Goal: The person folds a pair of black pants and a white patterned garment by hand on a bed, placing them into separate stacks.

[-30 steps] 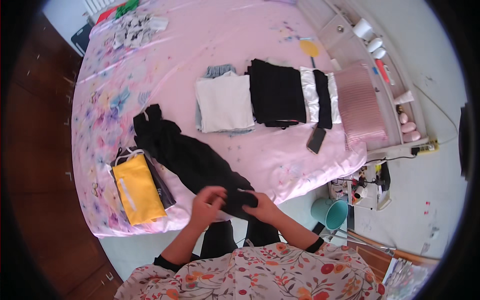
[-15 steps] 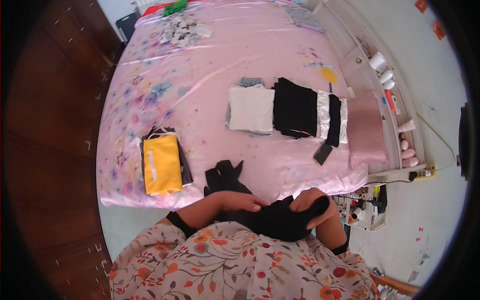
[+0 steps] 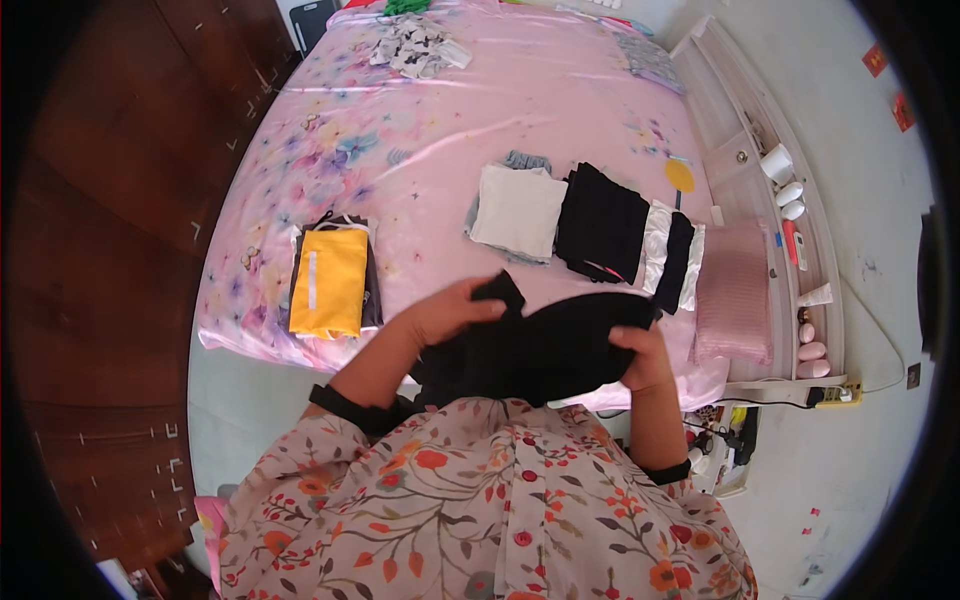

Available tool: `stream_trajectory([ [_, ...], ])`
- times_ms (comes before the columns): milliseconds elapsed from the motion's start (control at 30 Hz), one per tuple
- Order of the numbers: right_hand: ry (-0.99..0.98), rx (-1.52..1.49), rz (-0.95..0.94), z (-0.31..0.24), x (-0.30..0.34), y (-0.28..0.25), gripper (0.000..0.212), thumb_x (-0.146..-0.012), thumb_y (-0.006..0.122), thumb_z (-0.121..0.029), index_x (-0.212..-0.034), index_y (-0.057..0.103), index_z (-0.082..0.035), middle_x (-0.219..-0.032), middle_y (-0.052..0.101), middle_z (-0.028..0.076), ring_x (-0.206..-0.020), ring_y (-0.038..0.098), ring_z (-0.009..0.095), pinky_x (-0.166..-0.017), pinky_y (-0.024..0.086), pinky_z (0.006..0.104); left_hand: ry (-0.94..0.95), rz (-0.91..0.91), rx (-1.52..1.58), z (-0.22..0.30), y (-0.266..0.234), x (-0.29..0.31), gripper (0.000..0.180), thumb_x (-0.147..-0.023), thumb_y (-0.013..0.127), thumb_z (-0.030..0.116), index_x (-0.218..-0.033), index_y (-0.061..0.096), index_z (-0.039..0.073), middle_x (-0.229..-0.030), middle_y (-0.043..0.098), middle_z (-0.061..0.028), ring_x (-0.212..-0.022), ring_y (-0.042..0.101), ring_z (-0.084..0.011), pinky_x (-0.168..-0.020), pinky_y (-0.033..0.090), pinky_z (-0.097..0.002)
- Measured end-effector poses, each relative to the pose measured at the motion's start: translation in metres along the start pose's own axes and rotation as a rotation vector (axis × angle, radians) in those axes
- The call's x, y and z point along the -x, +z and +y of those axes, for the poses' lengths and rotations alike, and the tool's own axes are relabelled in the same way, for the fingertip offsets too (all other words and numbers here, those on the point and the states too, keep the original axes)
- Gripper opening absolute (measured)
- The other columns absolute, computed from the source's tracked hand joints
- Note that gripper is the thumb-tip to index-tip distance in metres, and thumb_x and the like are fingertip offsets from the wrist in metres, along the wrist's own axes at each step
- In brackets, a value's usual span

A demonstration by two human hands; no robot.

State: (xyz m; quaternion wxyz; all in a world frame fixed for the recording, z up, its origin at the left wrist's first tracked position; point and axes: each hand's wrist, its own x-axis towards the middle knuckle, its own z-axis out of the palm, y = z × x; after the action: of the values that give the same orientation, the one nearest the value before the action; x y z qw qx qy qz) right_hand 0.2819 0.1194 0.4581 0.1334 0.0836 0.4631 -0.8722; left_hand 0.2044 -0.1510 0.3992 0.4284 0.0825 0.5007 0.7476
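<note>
A black garment [image 3: 540, 345] hangs stretched between my two hands at the near edge of the bed; its exact kind is hard to make out. My left hand [image 3: 455, 312] pinches a corner of it on the left. On the other side my right hand [image 3: 642, 355] grips its right end, thumb on top. Just beyond lie a folded black pile [image 3: 603, 220] and a folded white cloth [image 3: 517, 210] over grey-blue fabric. Left of my left hand sits a folded yellow item [image 3: 330, 285] on top of dark cloth.
A black strip on white satin [image 3: 658, 235] lies beside a pink pillow [image 3: 733, 290]. Crumpled patterned clothing [image 3: 415, 48] is at the bed's far left. The headboard shelf [image 3: 765, 210] holds bottles along the right; a dark wardrobe [image 3: 130, 200] stands at the left.
Both hands have lifted the black garment up and away from my body, spreading it between them. The view has shifted slightly, and the phone seen before is now hidden.
</note>
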Motion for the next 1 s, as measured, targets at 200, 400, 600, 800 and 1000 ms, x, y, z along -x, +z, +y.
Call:
stream_trajectory([
  [200,-0.229,1.060,0.316,-0.022,-0.005,-0.042,0.033,-0.075,0.065,-0.004,-0.107,0.059,0.000,-0.090,0.065,0.007,-0.079,0.062,0.016,-0.074,0.049,0.0280,0.373,0.330,-0.162,0.045,0.013,0.005,0.027,-0.089,0.061,0.016,-0.112,0.056,0.003,-0.099,0.062,0.0003,-0.093,0.056,-0.0089,-0.085,0.044,-0.0248],
  [400,-0.748,1.062,0.611,-0.049,0.001,-0.027,0.043,-0.075,0.063,0.000,-0.117,0.054,-0.002,-0.106,0.061,0.010,-0.095,0.059,0.019,-0.087,0.044,0.0301,0.724,0.498,-0.538,0.073,0.050,-0.003,0.018,-0.090,0.060,0.014,-0.103,0.058,0.001,-0.088,0.059,0.0023,-0.083,0.051,-0.0054,-0.076,0.043,-0.0211],
  [600,-1.372,0.939,0.618,-0.099,0.026,0.012,0.040,-0.080,0.065,0.002,-0.118,0.053,0.003,-0.113,0.059,0.013,-0.100,0.057,0.021,-0.092,0.043,0.0308,1.199,0.519,-0.481,0.132,0.094,0.010,0.018,-0.090,0.060,0.012,-0.102,0.058,-0.001,-0.087,0.061,-0.0022,-0.081,0.053,-0.0070,-0.075,0.045,-0.0226],
  [800,-0.700,1.212,0.583,-0.064,0.002,-0.020,0.026,-0.082,0.064,-0.002,-0.106,0.060,0.004,-0.086,0.066,0.015,-0.079,0.060,0.015,-0.073,0.047,0.0266,0.849,0.607,-0.628,0.107,0.039,-0.011,0.018,-0.092,0.056,0.014,-0.099,0.060,-0.002,-0.087,0.063,-0.0033,-0.080,0.054,-0.0082,-0.075,0.045,-0.0230],
  [1000,-0.790,0.975,0.551,-0.032,-0.013,-0.016,0.022,-0.084,0.064,-0.006,-0.103,0.060,0.005,-0.082,0.064,0.009,-0.076,0.056,0.009,-0.071,0.045,0.0233,0.807,0.573,-0.474,0.101,0.026,-0.005,0.018,-0.093,0.055,0.014,-0.098,0.059,-0.002,-0.084,0.062,-0.0023,-0.078,0.054,-0.0083,-0.073,0.045,-0.0235],
])
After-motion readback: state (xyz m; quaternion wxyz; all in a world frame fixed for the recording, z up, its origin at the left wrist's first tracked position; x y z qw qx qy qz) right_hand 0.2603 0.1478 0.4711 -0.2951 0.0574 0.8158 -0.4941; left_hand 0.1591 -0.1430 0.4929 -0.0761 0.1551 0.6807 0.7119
